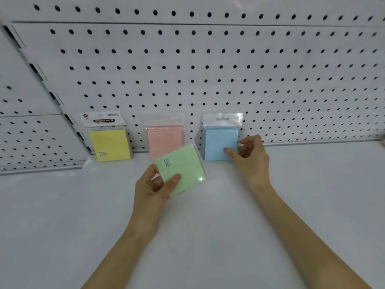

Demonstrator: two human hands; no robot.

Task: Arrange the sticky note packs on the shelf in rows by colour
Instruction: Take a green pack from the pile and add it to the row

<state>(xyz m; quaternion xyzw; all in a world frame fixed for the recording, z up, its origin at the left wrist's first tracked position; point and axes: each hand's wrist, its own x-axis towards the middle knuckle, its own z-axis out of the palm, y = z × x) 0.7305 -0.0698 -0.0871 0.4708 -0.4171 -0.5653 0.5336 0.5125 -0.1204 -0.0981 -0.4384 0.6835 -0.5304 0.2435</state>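
Note:
Three sticky note packs lean upright against the pegboard back of the white shelf (208, 226): a yellow pack (110, 143) at the left, a pink pack (164, 138) in the middle and a blue pack (219, 142) at the right. My left hand (155, 190) grips a green pack (183, 170) by its lower left corner, held tilted above the shelf in front of the pink pack and covering its lower part. My right hand (250, 157) touches the blue pack's lower right corner with thumb and curled fingers.
A white pegboard wall (208, 80) with black holes closes the back of the shelf. A second pegboard panel (31, 132) angles in at the left. A small pinkish thing (383, 140) shows at the far right edge, too cut off to identify.

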